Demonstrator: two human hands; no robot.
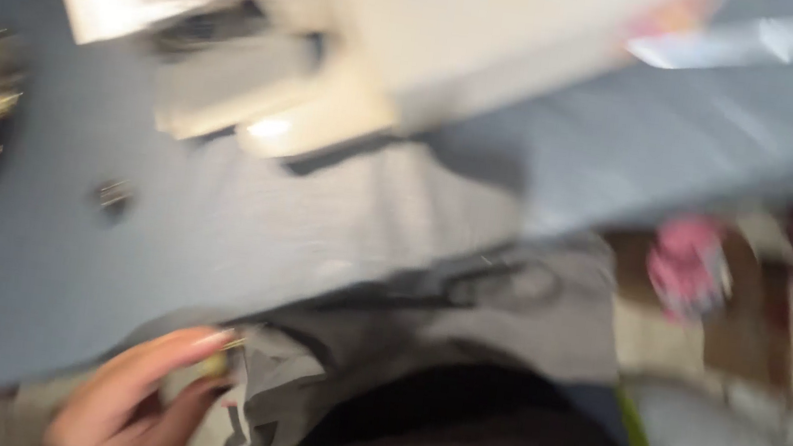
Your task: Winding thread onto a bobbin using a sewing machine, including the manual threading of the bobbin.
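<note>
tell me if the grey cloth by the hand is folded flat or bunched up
Bunched up: the grey cloth lies in loose, uneven folds on the grey-blue table, with dark scissors on top. The hand is at its edge. The picture is blurred.

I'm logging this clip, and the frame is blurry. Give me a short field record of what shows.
view: head camera, heavy motion blur
hand: one hand at lower left, which hand unclear, fingers pinching a small object too blurred to name
under hand: grey cloth
on cloth: scissors
surface: blue-grey table
far side: white machine, blurred
right: pink item, unclear
</note>
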